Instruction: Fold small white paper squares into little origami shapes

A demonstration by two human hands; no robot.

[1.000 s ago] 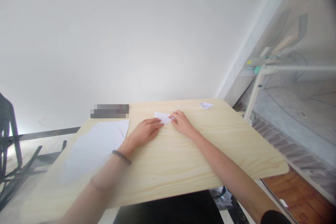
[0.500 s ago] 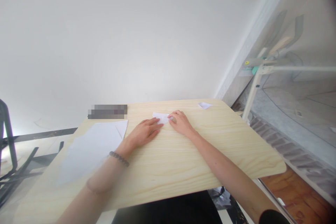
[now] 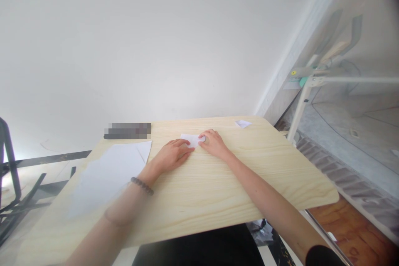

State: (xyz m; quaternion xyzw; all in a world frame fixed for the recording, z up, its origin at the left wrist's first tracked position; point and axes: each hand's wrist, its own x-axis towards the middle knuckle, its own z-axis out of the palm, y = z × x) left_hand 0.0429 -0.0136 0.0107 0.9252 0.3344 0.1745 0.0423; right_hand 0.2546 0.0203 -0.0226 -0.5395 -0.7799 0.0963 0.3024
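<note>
A small folded white paper [image 3: 190,139] lies on the light wooden table [image 3: 218,191], toward its far side. My left hand [image 3: 171,154] rests flat on the table, fingers stretched out, with the fingertips on the paper's near edge. My right hand [image 3: 212,143] presses down on the paper's right end with its fingers curled. A dark bead bracelet [image 3: 142,185] is on my left wrist.
A stack of white sheets [image 3: 109,174] lies to the left of my left hand. A blurred dark object [image 3: 127,130] sits at the far left edge. A small folded paper piece [image 3: 242,124] lies at the far right corner. A white frame [image 3: 304,95] stands beside the table on the right.
Both hands stay on the small paper. My right hand's fingers have shifted slightly left along it. The view has drifted a little.
</note>
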